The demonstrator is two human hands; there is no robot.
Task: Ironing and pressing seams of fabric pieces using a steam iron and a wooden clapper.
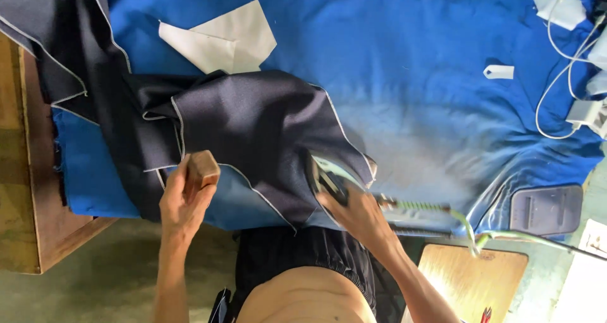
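Dark navy cloth [253, 127] with pale stitched edges lies bunched across the near part of the blue-covered surface [430, 89], and both hands work at its near edge. Closest to the person, the left hand [183, 200] is closed around a small wooden block [202, 169], thumb and fingers wrapped about it, the block standing just at the cloth's near hem where a strip of blue shows beneath. The right hand [354, 212] is clamped on the handle of an iron [332, 181], whose nose points away from the body and up into the dark cloth; its long axis runs from the person's waist towards the far left. A striped cord [417, 205] trails off to the right from the iron's heel. The two hands sit at much the same nearness, with the block left of the iron and a span of dark cloth between them, so the fold being pressed lies ahead of the iron and to the right of the block.

Further right on the surface rests a grey iron pad [547, 209], apart from both hands. Beyond the dark cloth lies a folded white paper piece [231, 38], touching its far edge. Farther right sit a small white tag [498, 71] and, at the far corner, a white cable with a charger [585, 111]. More navy cloth hangs over the far left corner.
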